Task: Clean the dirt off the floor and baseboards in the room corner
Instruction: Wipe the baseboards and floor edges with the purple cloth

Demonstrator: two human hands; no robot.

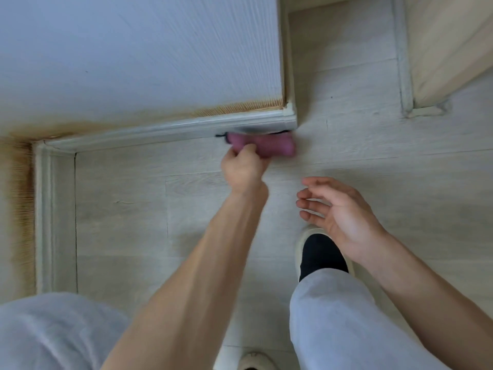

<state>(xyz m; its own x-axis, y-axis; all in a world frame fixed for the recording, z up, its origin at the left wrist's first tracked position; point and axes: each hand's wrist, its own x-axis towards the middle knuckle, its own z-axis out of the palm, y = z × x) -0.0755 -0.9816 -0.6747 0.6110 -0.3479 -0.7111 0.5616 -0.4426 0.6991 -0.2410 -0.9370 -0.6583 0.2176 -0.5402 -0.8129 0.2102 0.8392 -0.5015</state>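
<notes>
While the left hand [241,166] grips the purple cloth [260,146] against the baseboard [160,129], which runs left-right, the right hand [338,209] hangs open, farther back.

Left hand [244,166] gripping a blurred purple cloth [260,146], pressed against the foot of the white baseboard [165,130] at about 12 o'clock, near its outer corner. Right hand [338,209] hovering at 3 o'clock, fingers spread and relaxed, holding nothing. Pale wood-look floor [128,209] beneath. Brownish staining on the wall [133,49] just above the baseboard. Black-socked foot in a light slipper [320,252] at 5 o'clock.
</notes>
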